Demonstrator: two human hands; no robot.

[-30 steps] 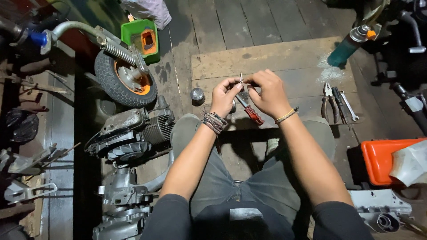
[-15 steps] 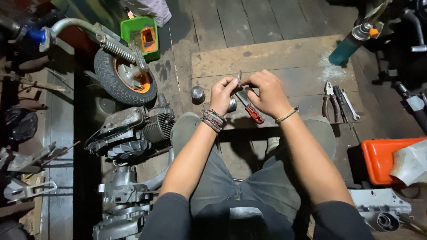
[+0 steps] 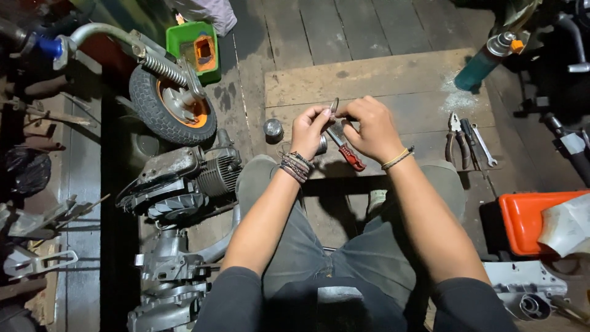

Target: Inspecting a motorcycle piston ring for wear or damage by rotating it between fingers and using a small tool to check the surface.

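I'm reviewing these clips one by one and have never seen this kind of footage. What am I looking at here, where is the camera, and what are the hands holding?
There is no machine: a person works with bare hands, and the one camera sits on their head, looking down over their knees. The left hand and right hand meet over a wooden board, together gripping a red-handled tool and a small metal part too small to identify. On the board lie pliers, a wrench and a small metal cup. A teal spray can rests at its corner. To the left stand a small wheel and an engine.
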